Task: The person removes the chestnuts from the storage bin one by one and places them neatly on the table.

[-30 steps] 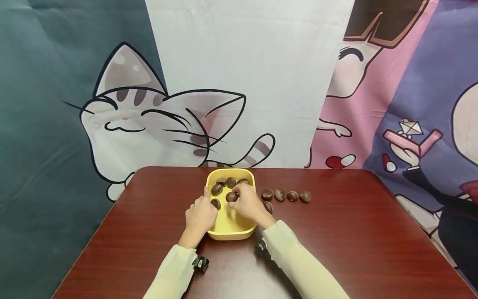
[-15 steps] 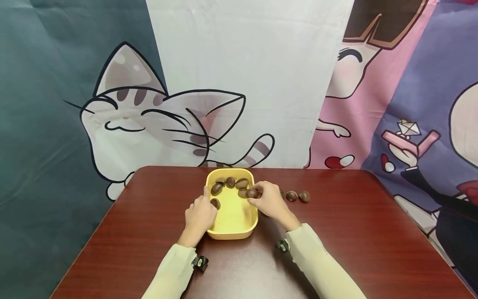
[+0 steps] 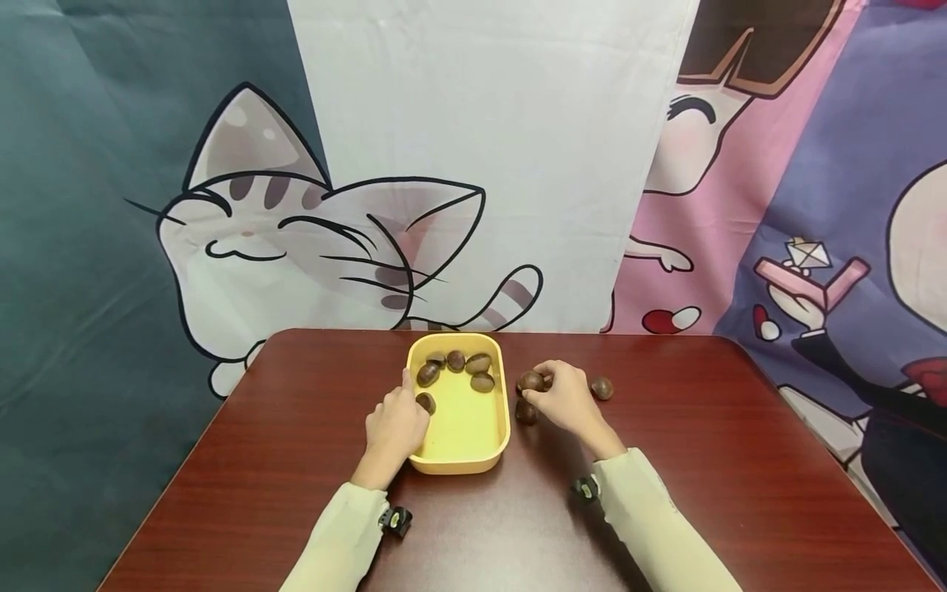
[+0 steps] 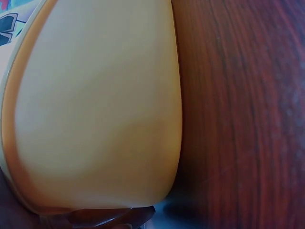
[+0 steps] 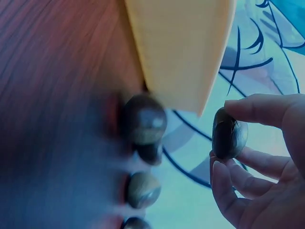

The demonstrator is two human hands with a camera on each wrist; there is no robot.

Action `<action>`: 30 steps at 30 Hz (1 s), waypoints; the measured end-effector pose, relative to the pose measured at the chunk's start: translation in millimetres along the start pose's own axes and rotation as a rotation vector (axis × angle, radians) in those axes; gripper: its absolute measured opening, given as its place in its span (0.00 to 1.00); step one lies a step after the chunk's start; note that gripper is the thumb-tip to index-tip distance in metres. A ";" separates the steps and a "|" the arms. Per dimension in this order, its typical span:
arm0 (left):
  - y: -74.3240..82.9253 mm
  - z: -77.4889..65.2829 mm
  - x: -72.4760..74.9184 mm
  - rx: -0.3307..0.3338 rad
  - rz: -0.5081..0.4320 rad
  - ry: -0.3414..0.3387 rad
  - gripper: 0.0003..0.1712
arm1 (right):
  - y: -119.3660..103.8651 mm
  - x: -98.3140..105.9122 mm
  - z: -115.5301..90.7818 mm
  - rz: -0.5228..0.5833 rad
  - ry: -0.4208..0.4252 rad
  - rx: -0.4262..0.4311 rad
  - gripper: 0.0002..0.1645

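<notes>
In the head view my right hand (image 3: 570, 399) pinches a brown chestnut (image 3: 530, 381) just right of the yellow plastic container (image 3: 455, 469). The right wrist view shows this held chestnut (image 5: 229, 136) between thumb and fingertips, off the table. Below it in the head view lies another chestnut (image 3: 526, 413) on the table; one more (image 3: 602, 388) sits right of the hand. My left hand (image 3: 397, 421) grips the container's left wall. Inside, several chestnuts gather toward the far end, one (image 3: 482, 381) near the right wall and one (image 3: 425, 402) beside the left hand.
A dark red wooden table (image 3: 281, 460) carries everything. Behind its far edge hangs a cartoon-printed cloth (image 3: 503, 164). In the right wrist view, loose chestnuts (image 5: 144, 190) stand in a row near the container's wall (image 5: 178, 52).
My right hand has carried the chestnut out of the container, over its right wall, to above the table chestnuts on the right. The left hand keeps its place on the container.
</notes>
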State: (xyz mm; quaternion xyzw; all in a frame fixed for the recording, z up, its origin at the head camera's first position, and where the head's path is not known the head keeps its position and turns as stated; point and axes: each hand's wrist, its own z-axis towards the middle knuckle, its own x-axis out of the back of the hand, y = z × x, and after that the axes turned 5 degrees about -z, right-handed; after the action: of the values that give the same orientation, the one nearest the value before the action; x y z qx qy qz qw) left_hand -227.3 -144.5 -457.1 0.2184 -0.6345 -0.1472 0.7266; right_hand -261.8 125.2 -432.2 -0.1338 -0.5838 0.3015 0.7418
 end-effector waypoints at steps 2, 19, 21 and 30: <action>-0.4 0.1 -0.2 -0.003 0.005 0.004 0.39 | 5.7 2.1 -0.5 -0.002 -0.002 -0.008 0.19; -1.2 -1.6 -0.6 -0.035 0.009 0.030 0.38 | 42.8 -2.8 -4.9 -0.075 -0.119 -0.133 0.14; -0.7 -2.3 -0.4 -0.042 0.013 0.039 0.38 | 44.8 -3.7 -6.2 -0.078 -0.125 -0.131 0.12; 0.2 -0.8 -0.7 -0.014 -0.002 0.025 0.38 | 49.1 -7.0 -6.2 -0.094 -0.148 -0.113 0.10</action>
State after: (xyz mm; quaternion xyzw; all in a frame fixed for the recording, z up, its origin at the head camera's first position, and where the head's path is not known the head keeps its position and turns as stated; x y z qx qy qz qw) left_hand -226.6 -143.9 -457.7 0.2157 -0.6242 -0.1498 0.7358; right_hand -271.2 160.4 -466.5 -0.1254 -0.6588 0.2420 0.7012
